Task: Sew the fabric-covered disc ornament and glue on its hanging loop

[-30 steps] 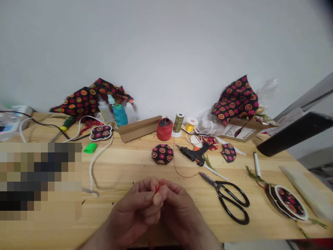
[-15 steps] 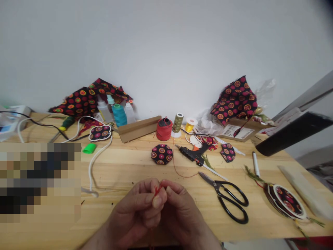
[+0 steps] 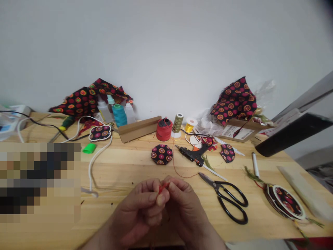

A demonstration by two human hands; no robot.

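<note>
Close together above the front of the wooden table, my left hand [image 3: 144,206] and my right hand [image 3: 183,205] both pinch a piece of red thread [image 3: 163,187]. Only a short red bit shows between the fingertips; the rest is hidden by my fingers. Scissors with black handles [image 3: 223,198] lie just right of my right hand, blades pointing up and left. Beyond my hands sits an octagonal patterned fabric piece [image 3: 161,154]. A red thread spool [image 3: 164,129] stands behind it, and a thin red strand runs along the table towards the scissors' tips.
Right of the octagon lies a black glue gun [image 3: 191,155]. Olive [image 3: 178,123] and yellow [image 3: 190,125] spools stand at the back beside a cardboard strip [image 3: 139,129]. A stacked fabric ornament [image 3: 286,201] is at right. A white cable [image 3: 91,170] and a blurred patch occupy the left.
My right fingertips have shifted slightly and now grip the red thread more visibly. The loose frayed red ends that stuck up above my left fingers no longer show.
</note>
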